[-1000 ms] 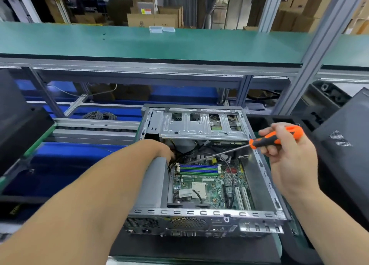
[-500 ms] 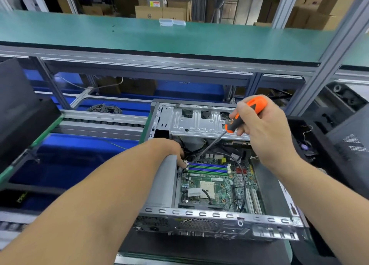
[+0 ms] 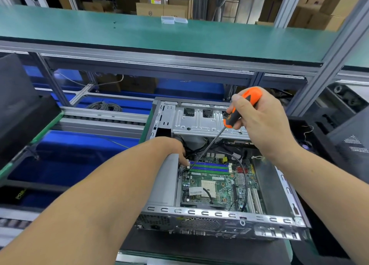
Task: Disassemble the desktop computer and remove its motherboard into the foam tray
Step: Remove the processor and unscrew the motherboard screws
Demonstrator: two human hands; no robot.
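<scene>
a: since a sec ago, what's diff w/ the right hand (image 3: 261, 123)?
b: it's lifted over the drive cage (image 3: 199, 121), gripping the orange screwdriver (image 3: 242, 109) steeper now; tip's down at the far-left corner of the motherboard (image 3: 215, 185), by the ram slots (image 3: 208, 167).
a: left hand (image 3: 175, 149)?
b: same spot inside the pc case (image 3: 219, 214), fingers on cables by that corner; can't tell if it's gripping. board's still in the case.
</scene>
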